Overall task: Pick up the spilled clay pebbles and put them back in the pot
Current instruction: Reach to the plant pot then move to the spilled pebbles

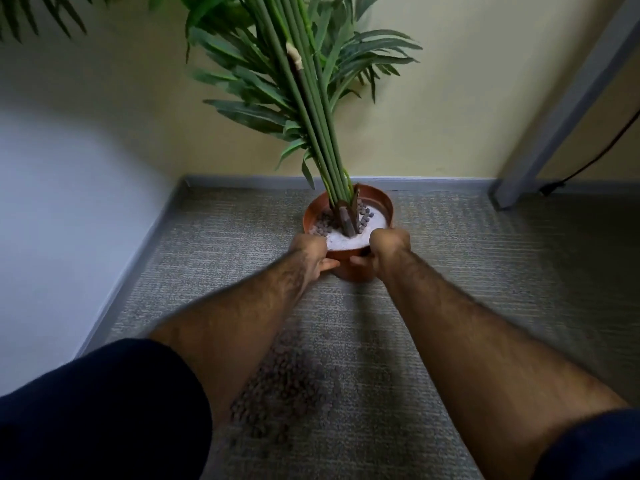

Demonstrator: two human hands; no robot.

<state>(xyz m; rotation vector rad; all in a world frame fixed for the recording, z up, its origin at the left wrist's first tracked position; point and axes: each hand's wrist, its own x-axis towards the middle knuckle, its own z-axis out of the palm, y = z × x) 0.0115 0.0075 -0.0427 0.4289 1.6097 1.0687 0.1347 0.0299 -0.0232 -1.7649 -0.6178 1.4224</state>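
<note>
A terracotta pot (381, 199) stands on the carpet near the back wall, with tall green stems (311, 133) rising from a white filling. A few brown pebbles (323, 227) lie inside it around the stems. My left hand (311, 252) grips the pot's near left side. My right hand (384, 249) grips its near right side, thumb on the wall. A patch of spilled clay pebbles (280, 393) is spread on the carpet between my forearms, close to me.
Grey carpet (485, 271) covers the floor. A white wall (52, 202) runs along the left, a yellow wall behind. A grey post (540, 133) and a black cable (588, 161) stand at the back right. Leaves hang overhead.
</note>
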